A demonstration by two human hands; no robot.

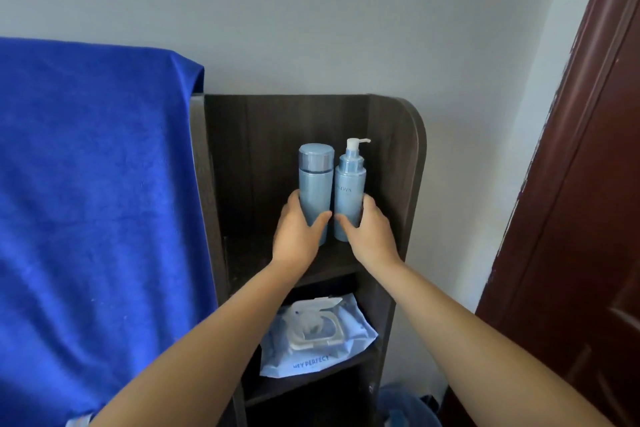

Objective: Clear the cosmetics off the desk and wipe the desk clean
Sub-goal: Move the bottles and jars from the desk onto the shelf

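Two light blue cosmetic bottles stand side by side on the top shelf (249, 253) of a dark wooden shelf unit. My left hand (298, 233) is wrapped around the lower half of the capped bottle (314, 180). The pump bottle (349, 184), with a white pump head, is held low down by my right hand (367, 231). Both bottles are upright and their bases rest on or just above the shelf board. The desk itself is out of view.
A blue pack of wet wipes (317, 336) lies on the shelf below. A large blue cloth (93, 201) hangs on the left, right beside the shelf unit. A dark red door (581, 218) stands at the right. Something blue sits on the floor (405, 406).
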